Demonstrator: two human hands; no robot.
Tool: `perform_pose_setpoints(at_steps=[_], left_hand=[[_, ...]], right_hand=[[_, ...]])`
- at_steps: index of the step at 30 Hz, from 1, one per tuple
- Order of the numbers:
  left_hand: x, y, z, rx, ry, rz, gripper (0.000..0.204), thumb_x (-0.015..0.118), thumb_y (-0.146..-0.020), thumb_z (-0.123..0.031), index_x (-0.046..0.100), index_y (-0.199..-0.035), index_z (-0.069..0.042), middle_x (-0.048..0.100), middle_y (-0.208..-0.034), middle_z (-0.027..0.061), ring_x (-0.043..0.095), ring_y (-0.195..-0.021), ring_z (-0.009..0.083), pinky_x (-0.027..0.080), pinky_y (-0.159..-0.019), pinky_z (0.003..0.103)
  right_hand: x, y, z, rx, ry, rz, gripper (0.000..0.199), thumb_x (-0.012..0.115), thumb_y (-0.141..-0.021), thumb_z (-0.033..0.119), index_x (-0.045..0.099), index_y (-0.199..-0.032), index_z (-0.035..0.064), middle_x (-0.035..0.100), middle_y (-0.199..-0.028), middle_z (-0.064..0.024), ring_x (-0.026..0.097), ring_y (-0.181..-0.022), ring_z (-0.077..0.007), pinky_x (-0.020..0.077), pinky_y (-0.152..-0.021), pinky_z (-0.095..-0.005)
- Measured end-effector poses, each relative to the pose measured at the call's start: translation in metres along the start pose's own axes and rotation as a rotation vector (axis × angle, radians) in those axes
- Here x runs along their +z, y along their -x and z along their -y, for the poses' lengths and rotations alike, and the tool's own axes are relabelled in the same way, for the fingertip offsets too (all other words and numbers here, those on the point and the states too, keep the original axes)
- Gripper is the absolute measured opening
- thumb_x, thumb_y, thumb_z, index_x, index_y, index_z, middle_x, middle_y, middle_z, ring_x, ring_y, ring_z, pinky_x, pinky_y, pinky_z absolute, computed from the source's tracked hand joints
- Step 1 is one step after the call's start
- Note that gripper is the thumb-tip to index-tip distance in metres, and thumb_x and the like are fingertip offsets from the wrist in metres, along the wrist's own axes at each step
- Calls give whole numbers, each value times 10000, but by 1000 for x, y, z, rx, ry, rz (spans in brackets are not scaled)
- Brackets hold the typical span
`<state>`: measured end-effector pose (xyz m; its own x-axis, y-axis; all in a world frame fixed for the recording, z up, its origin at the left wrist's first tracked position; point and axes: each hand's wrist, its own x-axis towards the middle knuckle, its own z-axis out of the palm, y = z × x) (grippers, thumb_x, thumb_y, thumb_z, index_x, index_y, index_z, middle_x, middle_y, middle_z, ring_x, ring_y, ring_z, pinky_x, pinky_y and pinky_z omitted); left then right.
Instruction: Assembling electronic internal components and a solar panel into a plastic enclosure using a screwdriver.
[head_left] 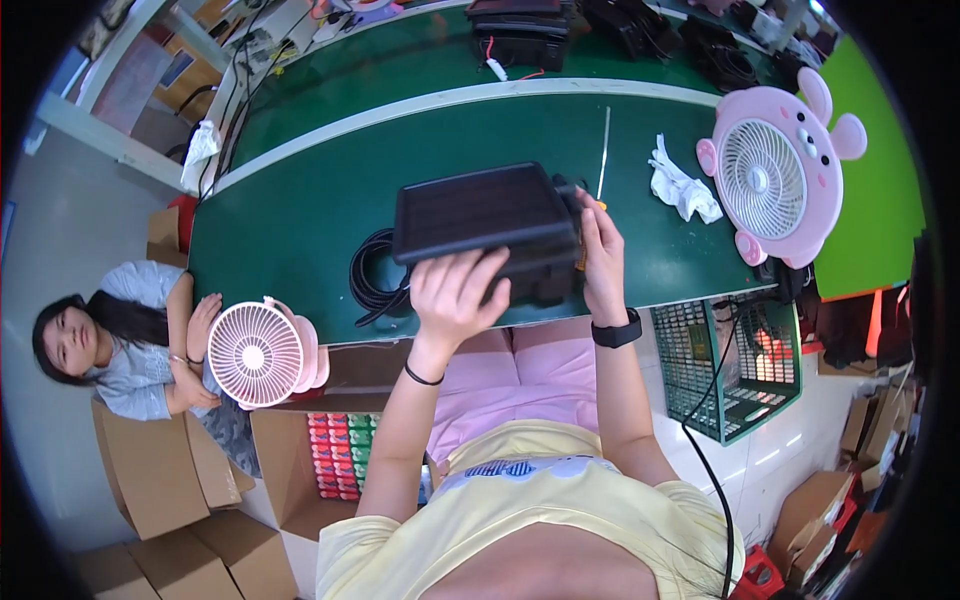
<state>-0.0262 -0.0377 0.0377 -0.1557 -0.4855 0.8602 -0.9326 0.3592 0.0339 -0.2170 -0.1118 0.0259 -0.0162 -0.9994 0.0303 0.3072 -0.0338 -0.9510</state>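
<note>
Hands first: the left hand [455, 290] is spread flat against the near face of a black boxy device [490, 235], fingers fanned out and pressing rather than curled round anything. The right hand [600, 262] is clamped on the device's right end, thumb side wrapped over the edge. Looks to me like one hand steadies the flat panel while the other takes the weight, which makes sense for something this wide and awkward.

The device itself sits at the near edge of the green tabletop [300, 215], tipped up so its dark flat panel faces the camera. Can't tell whether its bottom edge rests on the tabletop or hangs just above it.

Everything else, relative to the device: a coil of black cable [372, 275] lies just to its left, touching or nearly so, probably its own lead kept close. A thin white rod [604, 150] lies just behind its right end. A crumpled white rag [682, 185] sits further right, and beyond that a pink animal-shaped fan [775, 175] lies flat, grille up, out of the way. A green wire basket [735, 365] hangs below and to the right. Off to the left, well apart, another person holds a small pink fan [255, 355] over open cardboard boxes [165, 465].
</note>
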Motion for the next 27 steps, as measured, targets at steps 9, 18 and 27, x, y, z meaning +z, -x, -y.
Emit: perform_pose_setpoints(at_steps=[9,18,27], left_hand=[[-10,22,-75,-82,-237,256,593,739,-736,-585,651,-1292,-398,575,-1152,2,576,-1063,206,306,-964,690],[18,47,-49,144,-241,206,581,572,-888,-329,400,-1374,-596,435,-1319,92,402,-1264,256,264,-1063,640],[24,19,70,8,-194,232,813,863,-597,-513,530,-1334,-591,412,-1314,134,373,-1292,359,200,-1102,728]], right_hand=[[-24,-8,-33,-78,62,-47,70,642,-947,15,641,-909,-45,626,-1034,-36,562,-938,-114,436,-865,-246],[-36,8,-17,-25,89,5,62,669,-935,26,653,-982,-12,579,-951,8,530,-735,-46,439,-582,-190],[-54,-10,-32,-177,472,-22,108,718,-929,143,728,-975,46,536,-949,-21,497,-634,-49,385,-474,-187]])
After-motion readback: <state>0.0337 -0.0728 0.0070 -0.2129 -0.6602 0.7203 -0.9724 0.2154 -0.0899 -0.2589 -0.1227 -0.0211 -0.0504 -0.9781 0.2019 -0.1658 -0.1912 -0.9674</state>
